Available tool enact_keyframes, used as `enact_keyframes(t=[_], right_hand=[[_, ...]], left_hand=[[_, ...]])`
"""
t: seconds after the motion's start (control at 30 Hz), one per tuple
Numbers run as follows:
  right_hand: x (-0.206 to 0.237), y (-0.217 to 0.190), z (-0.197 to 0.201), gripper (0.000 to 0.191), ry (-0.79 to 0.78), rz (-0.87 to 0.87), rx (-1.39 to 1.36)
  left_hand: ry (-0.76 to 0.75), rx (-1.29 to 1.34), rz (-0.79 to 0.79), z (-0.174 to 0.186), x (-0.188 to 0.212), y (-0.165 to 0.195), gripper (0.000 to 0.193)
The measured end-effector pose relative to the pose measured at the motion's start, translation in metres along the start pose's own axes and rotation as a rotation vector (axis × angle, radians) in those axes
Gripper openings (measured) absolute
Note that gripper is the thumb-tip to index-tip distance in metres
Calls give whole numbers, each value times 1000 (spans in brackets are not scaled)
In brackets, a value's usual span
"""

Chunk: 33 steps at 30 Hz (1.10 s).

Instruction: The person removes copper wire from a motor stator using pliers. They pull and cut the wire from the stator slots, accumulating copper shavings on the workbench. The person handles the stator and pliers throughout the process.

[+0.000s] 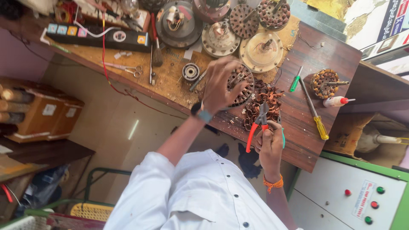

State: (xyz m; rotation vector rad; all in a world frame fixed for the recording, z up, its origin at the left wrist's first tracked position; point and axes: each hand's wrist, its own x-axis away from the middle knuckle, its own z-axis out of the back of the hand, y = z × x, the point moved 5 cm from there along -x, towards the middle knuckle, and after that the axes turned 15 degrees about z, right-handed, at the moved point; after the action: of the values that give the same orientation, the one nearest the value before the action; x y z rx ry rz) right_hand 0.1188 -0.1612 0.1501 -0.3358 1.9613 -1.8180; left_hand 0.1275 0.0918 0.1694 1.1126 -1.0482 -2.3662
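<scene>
Wooden and scarred, the workbench [328,51] fills the upper half of our view, its near part dark and grained, its far part paler and littered with chips. Much is hard for us to read: the top edge cuts off several round motor housings [221,38], the far left corner of the bench is lost in clutter, and our left palm hides most of the stator [243,87] beneath it. We cannot make out what the cutter's tips touch, since they are buried in a heap of copper wire scraps [262,104].

On the bench we see a black power strip [102,37], small scissors [132,69], a bearing [190,71], a green-handled screwdriver [295,81], a yellow-handled screwdriver [316,116], a second wound stator [324,84] and a little white bottle with a red tip [336,101]. Below the bench lies a pale floor; at lower right stands a green-edged control box [349,196] with coloured buttons, and at left a wooden cabinet [42,113].

Our left hand [220,83] grips the stator from above, fingers spread over its rim, a watch on the wrist. Our right hand [269,142] is clenched around the side cutters [260,123], one handle red, the other teal. The stator sits near the bench's front edge, under the left hand and just left of the cutters.
</scene>
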Motion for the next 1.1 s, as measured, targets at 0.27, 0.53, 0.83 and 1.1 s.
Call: enact_keyframes(t=[0.27, 0.53, 0.83, 1.1], right_hand=[[-33, -25, -7, 30, 81, 239, 206], [-38, -16, 6, 38, -168, 54, 585], [-28, 29, -21, 38, -196, -247, 375], [-49, 21, -27, 39, -261, -284, 383]], left_hand=[[-976, 1330, 1057, -49, 124, 56, 41], [-923, 286, 1050, -13, 119, -9, 59], [-230, 5, 429, 19, -30, -73, 24], [-714, 162, 475, -61, -47, -105, 32]])
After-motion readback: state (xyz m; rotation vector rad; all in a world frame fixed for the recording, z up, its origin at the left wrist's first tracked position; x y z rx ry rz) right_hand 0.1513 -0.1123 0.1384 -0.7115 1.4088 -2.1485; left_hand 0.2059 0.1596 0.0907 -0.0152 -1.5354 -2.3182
